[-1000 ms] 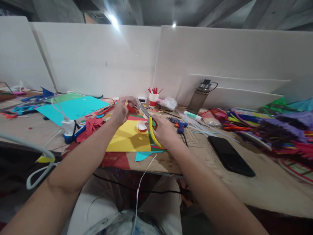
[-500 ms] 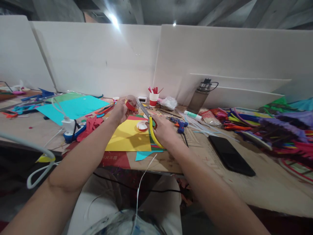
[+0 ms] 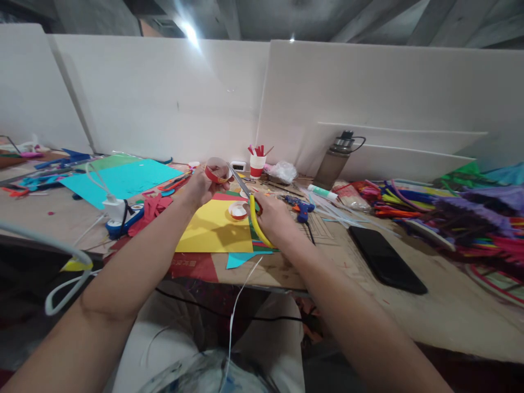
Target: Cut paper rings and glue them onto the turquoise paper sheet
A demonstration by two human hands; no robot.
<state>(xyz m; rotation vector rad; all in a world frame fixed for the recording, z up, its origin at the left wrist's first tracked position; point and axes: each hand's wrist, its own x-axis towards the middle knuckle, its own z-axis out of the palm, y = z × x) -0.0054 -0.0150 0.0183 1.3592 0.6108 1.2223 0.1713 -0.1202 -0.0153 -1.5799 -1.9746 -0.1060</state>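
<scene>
My left hand (image 3: 200,186) is closed on a paper cup piece (image 3: 215,178), a red-and-white ring raised above the table. In my right hand (image 3: 273,215) is a pair of scissors (image 3: 254,216) with yellow handles. Their metal blades point up and left, with the tips at the ring's right edge; whether they touch it I cannot tell. Below, a short cut paper cup bottom (image 3: 237,212), white inside with a red band, rests on a yellow paper sheet (image 3: 204,232). A scrap of turquoise paper (image 3: 243,258) lies at the table's front edge.
A paper cup (image 3: 257,167) of red sticks stands behind my hands. To the right are a blue glue gun (image 3: 303,212), a glue stick (image 3: 322,192), a bottle (image 3: 332,166) and a phone (image 3: 387,259). A power strip (image 3: 126,221) with cables sits left.
The paper cup piece has turned in my left hand, showing more of its ring, and sits slightly further left. The scissors stay nearly in place.
</scene>
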